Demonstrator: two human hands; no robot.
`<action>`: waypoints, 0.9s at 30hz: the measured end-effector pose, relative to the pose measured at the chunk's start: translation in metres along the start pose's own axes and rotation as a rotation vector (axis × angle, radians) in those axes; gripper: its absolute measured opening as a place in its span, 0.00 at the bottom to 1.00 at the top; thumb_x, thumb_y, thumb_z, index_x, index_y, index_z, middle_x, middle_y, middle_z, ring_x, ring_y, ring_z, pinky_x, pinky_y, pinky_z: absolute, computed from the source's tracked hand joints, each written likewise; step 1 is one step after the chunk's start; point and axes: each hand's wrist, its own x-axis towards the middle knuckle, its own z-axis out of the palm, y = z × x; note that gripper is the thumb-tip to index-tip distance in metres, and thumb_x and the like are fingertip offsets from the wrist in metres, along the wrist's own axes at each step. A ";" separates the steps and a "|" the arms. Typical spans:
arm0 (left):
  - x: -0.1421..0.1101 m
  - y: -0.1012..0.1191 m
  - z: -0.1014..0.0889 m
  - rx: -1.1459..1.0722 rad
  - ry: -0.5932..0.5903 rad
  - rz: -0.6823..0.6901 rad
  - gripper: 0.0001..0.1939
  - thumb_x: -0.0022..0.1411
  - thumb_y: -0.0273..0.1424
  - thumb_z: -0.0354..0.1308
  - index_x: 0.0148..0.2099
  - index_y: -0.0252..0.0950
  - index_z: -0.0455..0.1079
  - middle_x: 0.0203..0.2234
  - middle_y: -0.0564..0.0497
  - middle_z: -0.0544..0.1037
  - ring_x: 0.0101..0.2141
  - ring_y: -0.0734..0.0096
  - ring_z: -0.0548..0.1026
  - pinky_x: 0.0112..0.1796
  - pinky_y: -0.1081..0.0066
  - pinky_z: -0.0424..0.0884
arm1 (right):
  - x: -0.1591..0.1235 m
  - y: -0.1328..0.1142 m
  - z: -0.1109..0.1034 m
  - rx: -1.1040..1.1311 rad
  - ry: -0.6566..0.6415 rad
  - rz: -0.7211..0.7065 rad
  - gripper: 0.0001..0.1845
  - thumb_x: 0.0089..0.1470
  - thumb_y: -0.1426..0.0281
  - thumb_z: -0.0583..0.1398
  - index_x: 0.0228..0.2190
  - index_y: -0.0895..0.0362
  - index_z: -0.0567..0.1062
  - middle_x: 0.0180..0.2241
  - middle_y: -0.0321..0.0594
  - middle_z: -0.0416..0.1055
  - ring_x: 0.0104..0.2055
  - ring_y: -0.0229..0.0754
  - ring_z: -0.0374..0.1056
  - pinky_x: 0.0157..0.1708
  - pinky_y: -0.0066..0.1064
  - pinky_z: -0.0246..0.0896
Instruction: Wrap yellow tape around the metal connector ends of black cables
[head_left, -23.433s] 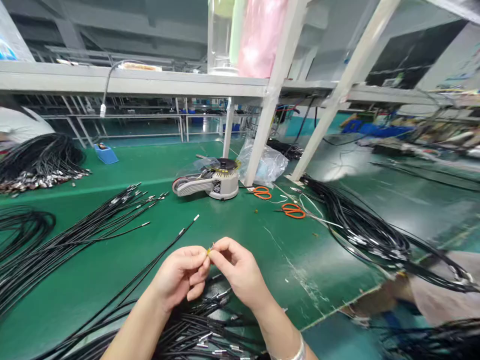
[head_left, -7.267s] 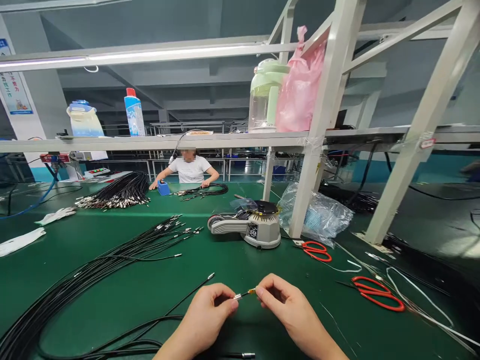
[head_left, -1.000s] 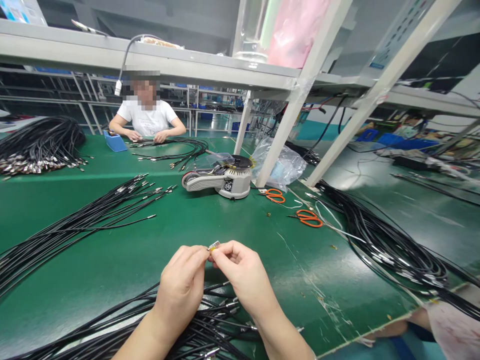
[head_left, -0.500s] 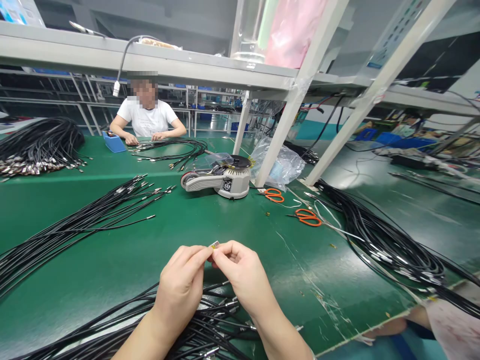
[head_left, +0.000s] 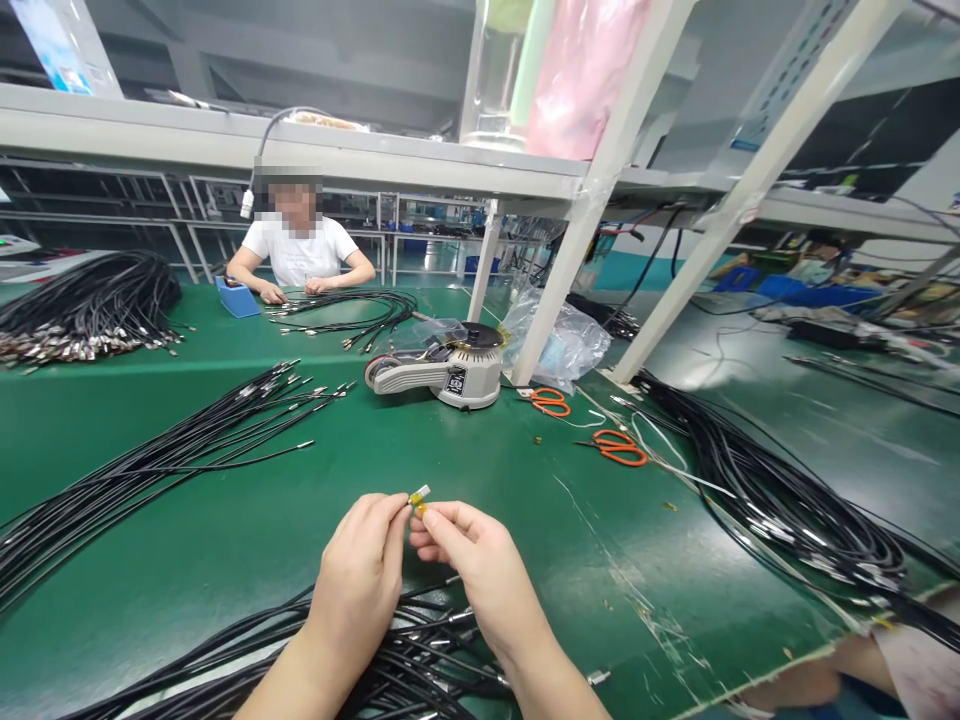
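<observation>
Pinched in my left hand (head_left: 358,560) is a cable connector (head_left: 423,492), its silver metal tip pointing up and right, with a yellow band round it. My right hand (head_left: 480,550) is beside it, thumb and fingertips closed on a small piece of yellow tape (head_left: 421,510) that reaches up to the connector. Most of the held cable is hidden behind my left hand. Below both hands lies a bundle of black cables (head_left: 431,650) with silver ends.
A grey tape dispenser (head_left: 469,382) stands ahead, with orange-handled scissors (head_left: 619,448) to its right. More black cables (head_left: 187,430) lie left and a coiled bundle (head_left: 765,480) right. Shelf posts (head_left: 562,270) rise from the green table (head_left: 480,450). A person (head_left: 300,250) sits opposite.
My right fingers have drawn slightly down from the connector, so more of its metal tip and the yellow tape show. The camera view has tilted up a little.
</observation>
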 end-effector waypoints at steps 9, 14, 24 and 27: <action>0.003 0.003 -0.004 0.061 0.013 -0.006 0.08 0.64 0.26 0.46 0.39 0.36 0.66 0.31 0.49 0.72 0.34 0.70 0.71 0.36 0.69 0.69 | -0.010 -0.002 -0.002 0.142 0.069 0.045 0.17 0.44 0.61 0.64 0.33 0.60 0.75 0.31 0.42 0.74 0.29 0.39 0.70 0.26 0.28 0.68; 0.001 0.003 -0.003 0.048 -0.029 -0.015 0.07 0.63 0.26 0.47 0.39 0.35 0.66 0.31 0.49 0.72 0.33 0.69 0.70 0.36 0.69 0.68 | -0.005 -0.006 0.008 -0.096 0.085 -0.044 0.15 0.41 0.60 0.65 0.25 0.60 0.72 0.23 0.35 0.69 0.25 0.35 0.65 0.23 0.25 0.66; 0.004 0.010 -0.009 -0.123 -0.141 -0.219 0.09 0.64 0.29 0.45 0.34 0.37 0.65 0.27 0.52 0.70 0.29 0.72 0.69 0.32 0.72 0.64 | -0.007 -0.003 0.008 -0.216 0.098 -0.111 0.09 0.46 0.66 0.61 0.25 0.61 0.73 0.24 0.38 0.71 0.27 0.38 0.66 0.30 0.29 0.63; 0.005 0.012 -0.011 -0.159 -0.195 -0.357 0.11 0.63 0.33 0.46 0.32 0.37 0.66 0.26 0.53 0.70 0.28 0.72 0.68 0.31 0.73 0.63 | -0.007 -0.002 0.008 -0.216 0.093 -0.110 0.09 0.46 0.67 0.61 0.26 0.61 0.73 0.25 0.39 0.72 0.27 0.38 0.66 0.31 0.29 0.63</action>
